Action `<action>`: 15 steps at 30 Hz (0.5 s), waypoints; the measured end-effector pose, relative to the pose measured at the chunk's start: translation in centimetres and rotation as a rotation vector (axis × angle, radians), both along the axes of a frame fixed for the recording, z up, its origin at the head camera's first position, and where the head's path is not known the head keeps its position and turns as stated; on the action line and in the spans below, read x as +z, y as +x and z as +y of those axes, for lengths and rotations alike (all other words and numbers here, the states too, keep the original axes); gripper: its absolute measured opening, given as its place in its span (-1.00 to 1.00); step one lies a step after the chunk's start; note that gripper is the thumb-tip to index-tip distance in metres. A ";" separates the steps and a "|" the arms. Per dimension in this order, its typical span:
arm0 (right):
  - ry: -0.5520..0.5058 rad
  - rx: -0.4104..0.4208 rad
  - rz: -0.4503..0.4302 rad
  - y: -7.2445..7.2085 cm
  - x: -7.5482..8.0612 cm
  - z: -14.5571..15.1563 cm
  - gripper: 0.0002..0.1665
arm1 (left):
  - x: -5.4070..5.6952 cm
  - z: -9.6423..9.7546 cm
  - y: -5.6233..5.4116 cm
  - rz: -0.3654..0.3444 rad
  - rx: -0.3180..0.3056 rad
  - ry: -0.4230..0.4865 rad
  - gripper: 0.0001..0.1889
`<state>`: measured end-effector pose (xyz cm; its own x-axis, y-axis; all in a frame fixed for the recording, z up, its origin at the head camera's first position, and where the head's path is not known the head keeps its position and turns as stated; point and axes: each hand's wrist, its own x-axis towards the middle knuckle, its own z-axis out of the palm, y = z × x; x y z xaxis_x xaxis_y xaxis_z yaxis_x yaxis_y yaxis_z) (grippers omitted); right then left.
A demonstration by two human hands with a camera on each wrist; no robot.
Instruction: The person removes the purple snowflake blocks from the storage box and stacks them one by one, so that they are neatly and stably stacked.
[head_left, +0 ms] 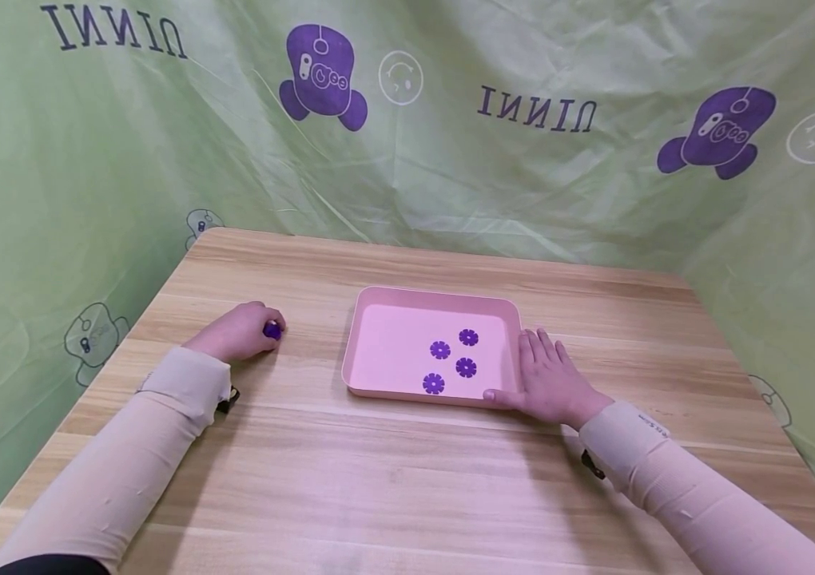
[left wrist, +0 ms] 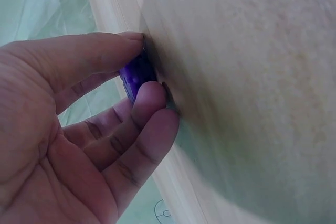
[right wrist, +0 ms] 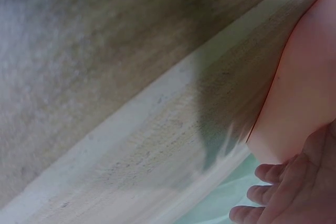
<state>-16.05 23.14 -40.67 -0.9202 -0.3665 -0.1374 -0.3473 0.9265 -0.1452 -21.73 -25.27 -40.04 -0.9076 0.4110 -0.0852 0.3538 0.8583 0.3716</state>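
Note:
At the left of the table, my left hand [head_left: 238,331] pinches purple snowflake discs [left wrist: 139,74] between thumb and fingers, close against the tabletop. They look like a short stack seen edge-on, partly hidden by the fingertips. A shallow pink tray [head_left: 389,343] lies in the middle of the table. Several flat purple snowflake discs with notched edges, one of them nearest the front [head_left: 433,383], lie spread over its right half. My right hand [head_left: 554,382] rests at the tray's right end, fingers straight along the outer side and thumb over the front corner.
The light wood-grain table [head_left: 379,479] extends around the tray on all sides. A green printed curtain [head_left: 407,184] hangs behind the table and along both sides. Bare tabletop lies between my left hand and the tray.

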 end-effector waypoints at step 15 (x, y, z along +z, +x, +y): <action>0.000 0.000 0.001 0.0 0.0 0.1 0.41 | 1.4 0.2 0.0 -0.076 0.093 0.032 -0.38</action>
<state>-16.02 23.19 -40.68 -0.9201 -0.3669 -0.1369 -0.3478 0.9263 -0.1446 -21.73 -25.06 -38.66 -0.9334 0.3287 -0.1437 0.2425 0.8734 0.4222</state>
